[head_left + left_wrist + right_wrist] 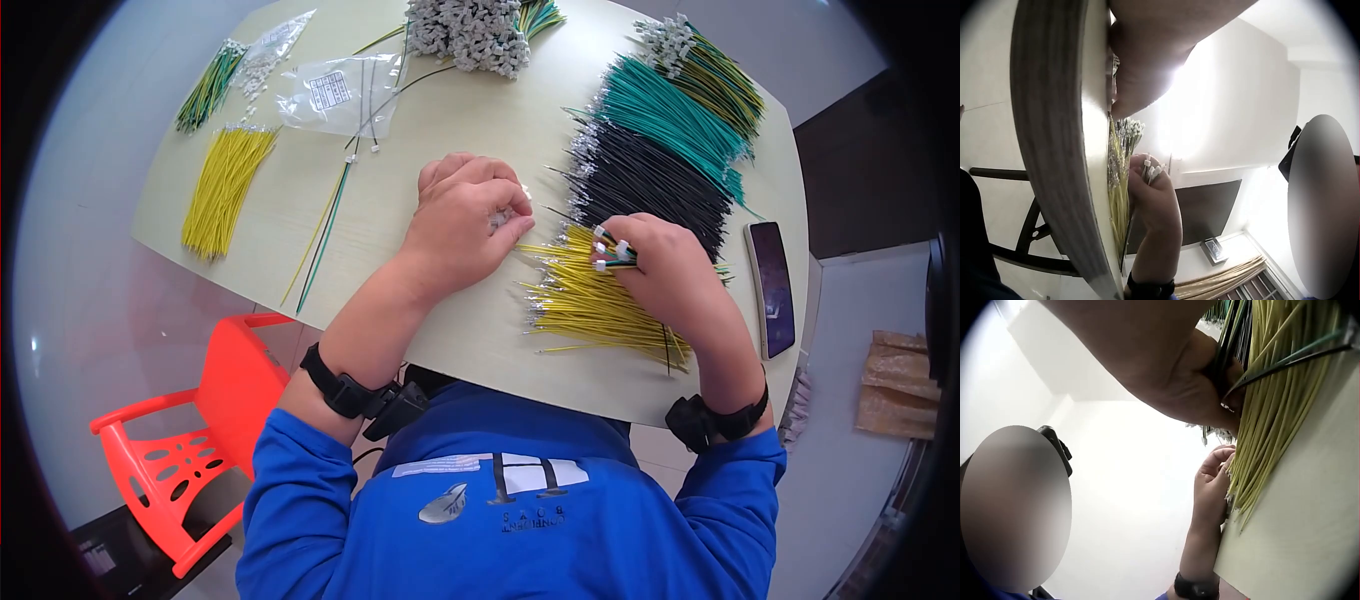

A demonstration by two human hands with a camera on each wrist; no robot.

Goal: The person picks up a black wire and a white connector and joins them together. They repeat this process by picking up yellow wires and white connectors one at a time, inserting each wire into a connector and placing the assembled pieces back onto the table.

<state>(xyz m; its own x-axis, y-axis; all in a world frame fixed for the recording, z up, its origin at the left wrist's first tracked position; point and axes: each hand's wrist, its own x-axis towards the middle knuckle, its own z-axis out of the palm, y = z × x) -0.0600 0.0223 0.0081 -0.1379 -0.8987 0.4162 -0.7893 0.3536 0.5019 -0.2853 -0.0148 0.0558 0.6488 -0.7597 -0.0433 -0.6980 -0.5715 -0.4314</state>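
Note:
Small white connectors [500,217] show between the thumb and curled fingers of the left hand [462,222], which is low over the middle of the table. Several wires ending in white connectors [622,250] are gripped by the right hand [668,268], above the bundle of yellow wires [610,310]. The left wrist view has the right hand [1159,203] beside the yellow wires [1120,200], connectors sticking up from its fingers. In the right wrist view, dark and green wires trail from the right hand [1179,381] across the yellow ones [1279,412]; the left hand [1209,487] is beyond.
Black wires [650,180] and green wires [670,115] lie behind the yellow bundle, a phone [771,290] to their right. A connector pile [470,40] is at the back. Leftward are a plastic bag [335,95], joined wires [328,235] and more yellow wires [228,190].

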